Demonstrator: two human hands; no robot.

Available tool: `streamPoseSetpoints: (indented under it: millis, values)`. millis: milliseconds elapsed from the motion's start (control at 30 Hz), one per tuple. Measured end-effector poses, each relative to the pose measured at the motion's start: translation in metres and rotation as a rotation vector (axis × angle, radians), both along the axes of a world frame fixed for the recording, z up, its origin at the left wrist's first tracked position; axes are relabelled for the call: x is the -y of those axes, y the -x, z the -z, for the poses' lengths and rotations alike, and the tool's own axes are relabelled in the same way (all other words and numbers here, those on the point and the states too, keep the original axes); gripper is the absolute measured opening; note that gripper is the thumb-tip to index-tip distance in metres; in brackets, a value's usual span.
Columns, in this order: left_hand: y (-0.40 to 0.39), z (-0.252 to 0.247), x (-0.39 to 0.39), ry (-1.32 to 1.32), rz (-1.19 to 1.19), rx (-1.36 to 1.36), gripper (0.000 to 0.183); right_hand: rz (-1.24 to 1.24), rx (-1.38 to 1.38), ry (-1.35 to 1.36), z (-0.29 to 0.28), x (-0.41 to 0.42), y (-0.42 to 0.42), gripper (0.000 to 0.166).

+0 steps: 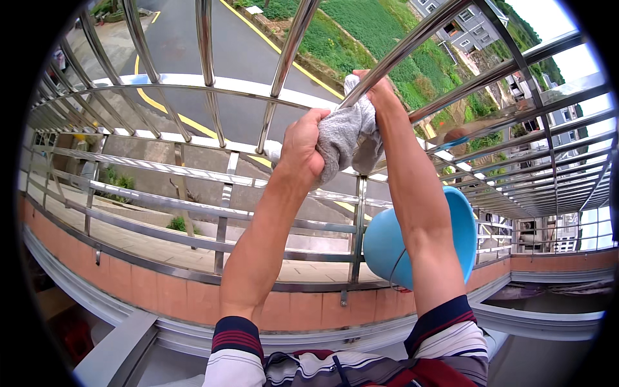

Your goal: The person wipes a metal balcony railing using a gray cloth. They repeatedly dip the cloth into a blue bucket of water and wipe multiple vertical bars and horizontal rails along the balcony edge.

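A grey cloth (338, 138) is bunched around a shiny metal bar (404, 46) of the window grille. My left hand (303, 142) grips the cloth on its left side, thumb uppermost. On the far side of the bar, my right hand (379, 92) holds the cloth's upper end, its fingers partly hidden by the bar. A loose fold of cloth hangs below, between my wrists. Behind my right forearm, a light blue plastic bucket (387, 242) with a thin wire handle sits tilted against the lower rails.
Horizontal metal rails (159, 203) and a ledge faced in orange tile (193, 295) run across in front of me. A window frame (193, 334) lies nearest my body. Beyond the bars are a road (179, 43), green plots (358, 24) and a grey building (464, 29).
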State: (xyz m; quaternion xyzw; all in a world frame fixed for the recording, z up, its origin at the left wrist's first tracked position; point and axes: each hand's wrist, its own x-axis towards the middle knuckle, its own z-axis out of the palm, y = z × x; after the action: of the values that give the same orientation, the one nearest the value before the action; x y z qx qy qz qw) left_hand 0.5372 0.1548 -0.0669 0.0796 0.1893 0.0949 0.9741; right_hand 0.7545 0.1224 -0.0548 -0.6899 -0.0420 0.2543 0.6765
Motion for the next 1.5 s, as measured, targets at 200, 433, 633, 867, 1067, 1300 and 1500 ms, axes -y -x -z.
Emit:
streamPoseSetpoints:
  millis: [200, 433, 633, 867, 1067, 1300, 1500]
  values:
    - [0.06, 0.031, 0.006, -0.03, -0.119, -0.066, 0.018, -0.44, 0.093, 0.21, -0.07, 0.016, 0.061, 0.014]
    - [0.045, 0.042, 0.049, -0.078, -0.158, -0.113, 0.019, -0.551, 0.351, 0.008, -0.007, 0.023, 0.013, 0.036]
    - [0.027, 0.027, 0.066, -0.191, -0.228, -0.034, 0.021, -0.428, 0.61, 0.531, -0.038, 0.002, 0.042, 0.032]
    - [0.049, 0.036, 0.107, -0.21, -0.229, -0.115, 0.024, -0.775, 0.806, 0.389, -0.034, 0.015, 0.031, 0.043]
    - [0.01, 0.024, 0.094, -0.346, -0.292, -0.07, 0.025, -0.66, 0.967, 0.647, -0.037, -0.007, 0.042, 0.031]
    - [0.045, 0.025, 0.104, -0.471, -0.115, -0.197, 0.025, -0.461, 1.067, 0.931, -0.041, 0.019, 0.049, 0.029]
    - [0.108, 0.039, 0.09, -0.714, 0.083, -0.178, 0.024, -0.457, 0.884, 0.957, -0.084, 0.058, 0.121, 0.044]
